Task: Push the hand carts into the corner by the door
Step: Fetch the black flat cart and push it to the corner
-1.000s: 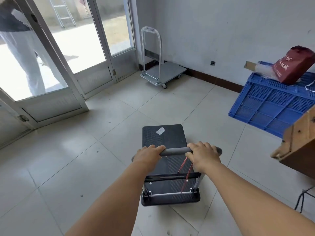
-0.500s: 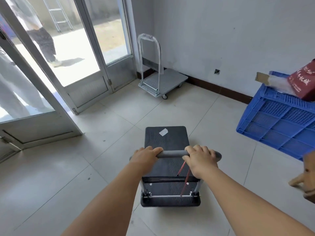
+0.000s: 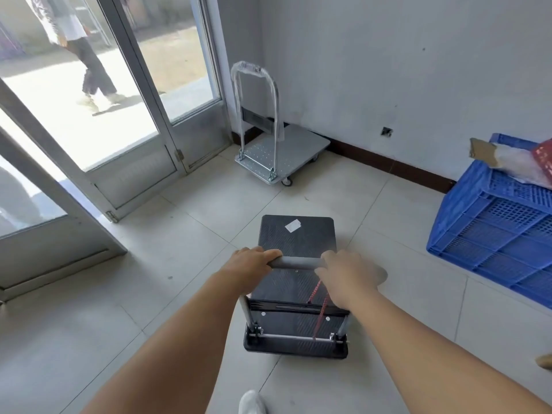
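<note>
A small black hand cart (image 3: 297, 237) stands on the tiled floor right in front of me, with a white sticker on its deck and a red cord hanging from its grey handle bar (image 3: 298, 262). My left hand (image 3: 249, 265) grips the bar's left end and my right hand (image 3: 346, 274) grips its right end. A larger silver hand cart (image 3: 286, 150) with an upright wrapped handle is parked in the corner between the glass door and the white wall, ahead of the black cart.
The glass door (image 3: 125, 109) with aluminium frame stands open at the left; a person walks outside. A blue plastic crate (image 3: 495, 225) holding a cardboard tube and a red bag sits at the right by the wall. My white shoe (image 3: 252, 401) shows below.
The black cart and I have rolled forward towards the corner; the silver cart and the door look nearer, and the wooden object at the right has nearly slid out of view.
</note>
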`<control>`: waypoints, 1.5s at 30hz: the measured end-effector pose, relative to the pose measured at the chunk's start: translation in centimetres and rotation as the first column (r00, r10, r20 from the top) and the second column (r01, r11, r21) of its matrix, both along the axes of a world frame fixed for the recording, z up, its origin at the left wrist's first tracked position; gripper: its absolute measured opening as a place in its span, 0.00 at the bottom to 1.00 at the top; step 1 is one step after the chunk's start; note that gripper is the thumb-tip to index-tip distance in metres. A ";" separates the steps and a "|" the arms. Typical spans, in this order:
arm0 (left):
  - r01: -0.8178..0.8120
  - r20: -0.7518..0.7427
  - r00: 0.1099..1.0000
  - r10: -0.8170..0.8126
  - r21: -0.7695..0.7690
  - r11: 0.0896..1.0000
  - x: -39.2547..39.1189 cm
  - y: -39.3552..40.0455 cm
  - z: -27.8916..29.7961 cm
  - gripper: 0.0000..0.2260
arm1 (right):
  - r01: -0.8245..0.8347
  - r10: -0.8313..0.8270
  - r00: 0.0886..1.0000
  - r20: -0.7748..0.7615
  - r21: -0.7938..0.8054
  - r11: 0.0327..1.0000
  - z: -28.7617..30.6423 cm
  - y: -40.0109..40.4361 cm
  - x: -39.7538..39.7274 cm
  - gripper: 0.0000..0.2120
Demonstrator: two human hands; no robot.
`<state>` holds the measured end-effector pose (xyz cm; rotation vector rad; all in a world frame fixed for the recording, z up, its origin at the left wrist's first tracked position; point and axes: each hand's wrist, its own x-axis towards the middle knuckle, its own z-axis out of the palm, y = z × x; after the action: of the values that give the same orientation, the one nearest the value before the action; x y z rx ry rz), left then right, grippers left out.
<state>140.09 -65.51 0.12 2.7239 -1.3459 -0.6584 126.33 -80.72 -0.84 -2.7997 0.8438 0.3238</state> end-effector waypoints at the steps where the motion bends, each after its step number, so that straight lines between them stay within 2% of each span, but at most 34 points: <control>1: 0.016 -0.004 1.000 -0.016 -0.004 1.000 1.4 -0.8 0.0 0.15 | 0.011 -0.011 1.000 -0.003 -0.004 1.000 0.0 -0.7 1.2 0.16; 15: 0.201 0.039 0.979 -0.201 0.005 0.980 20.1 -12.9 -0.6 0.15 | 0.199 -0.199 0.980 -0.013 -0.023 0.980 -0.2 -9.6 17.2 0.15; 30: 0.260 0.037 0.965 -0.259 -0.026 0.965 38.4 -27.9 -0.7 0.14 | 0.229 -0.229 0.973 0.019 0.011 0.973 -0.1 -23.4 34.3 0.16; 45: 0.335 0.066 0.941 -0.333 -0.030 0.942 48.3 -41.5 -1.1 0.15 | 0.351 -0.351 0.936 0.009 0.021 0.936 0.1 -34.7 43.6 0.14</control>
<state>188.40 -106.97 -0.93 2.5231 -1.8382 -0.5595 169.93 -115.42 -0.76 -2.5606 1.3026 0.2524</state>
